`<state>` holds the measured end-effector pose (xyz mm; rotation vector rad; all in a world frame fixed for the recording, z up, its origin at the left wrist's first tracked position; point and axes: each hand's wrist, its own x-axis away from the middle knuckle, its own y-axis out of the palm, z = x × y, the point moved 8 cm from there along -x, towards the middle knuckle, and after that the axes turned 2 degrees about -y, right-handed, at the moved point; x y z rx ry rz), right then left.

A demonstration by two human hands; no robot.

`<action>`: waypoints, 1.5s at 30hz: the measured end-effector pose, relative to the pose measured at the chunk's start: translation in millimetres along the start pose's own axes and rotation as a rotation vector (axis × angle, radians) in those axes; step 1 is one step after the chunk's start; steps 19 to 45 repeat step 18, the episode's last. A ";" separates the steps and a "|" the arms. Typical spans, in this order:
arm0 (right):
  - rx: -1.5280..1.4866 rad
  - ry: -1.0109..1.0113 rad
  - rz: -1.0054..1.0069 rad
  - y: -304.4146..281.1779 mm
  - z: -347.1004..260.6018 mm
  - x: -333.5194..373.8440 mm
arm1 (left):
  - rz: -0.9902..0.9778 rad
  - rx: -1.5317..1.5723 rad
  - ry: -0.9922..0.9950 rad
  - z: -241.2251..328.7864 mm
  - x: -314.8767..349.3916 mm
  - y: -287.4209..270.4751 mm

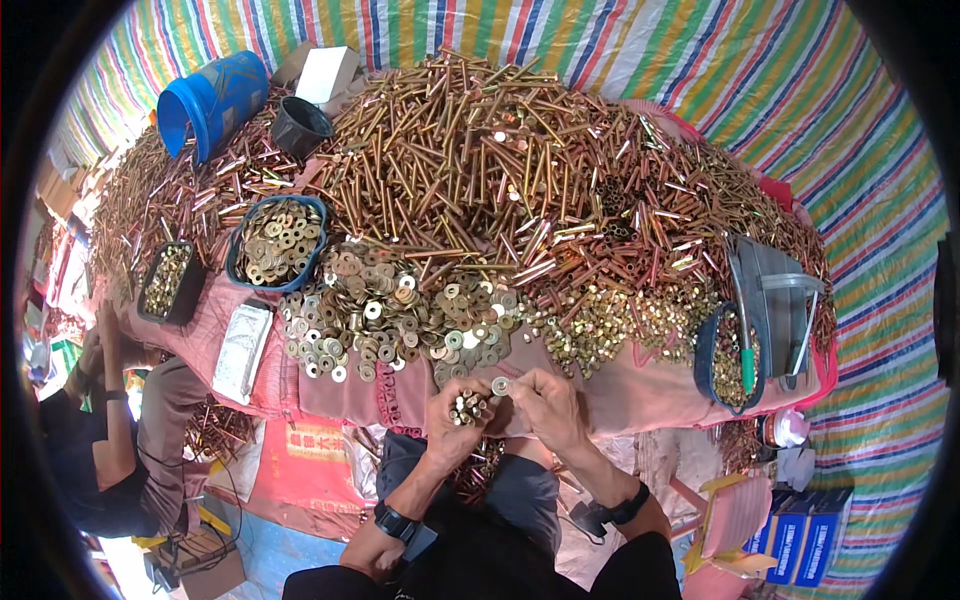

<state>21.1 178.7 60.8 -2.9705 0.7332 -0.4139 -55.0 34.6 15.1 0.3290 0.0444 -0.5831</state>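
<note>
Just in front of my body, my left hand (pixel 449 418) is closed around a bunch of metal bolts (pixel 468 408), their ends facing up. Beside it, my right hand (pixel 549 410) pinches a flat round washer (pixel 500 386) between thumb and fingers, right at the bunch. Beyond my hands lies a loose heap of washers (pixel 370 312). To its right spreads a pile of small brass-coloured nuts (pixel 610 322). A large mound of long, copper-toned bolts or rods (pixel 450 160) rises behind both. Fingers hide the lower part of the bunch.
At left stand a blue basket (pixel 236 270) of washers, a dark bin (pixel 185 312) of nuts and a silver packet (pixel 242 352). A tipped blue bucket (pixel 225 98) lies farther back. At right are another basket (pixel 708 375), a green pen (pixel 747 370) and a grey scoop (pixel 765 270). Another person (pixel 110 440) sits left.
</note>
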 end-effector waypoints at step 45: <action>1.228 -0.644 0.185 -73.0 -37.4 -73.1 | -0.047 -0.010 -0.045 -15.7 4.8 -10.3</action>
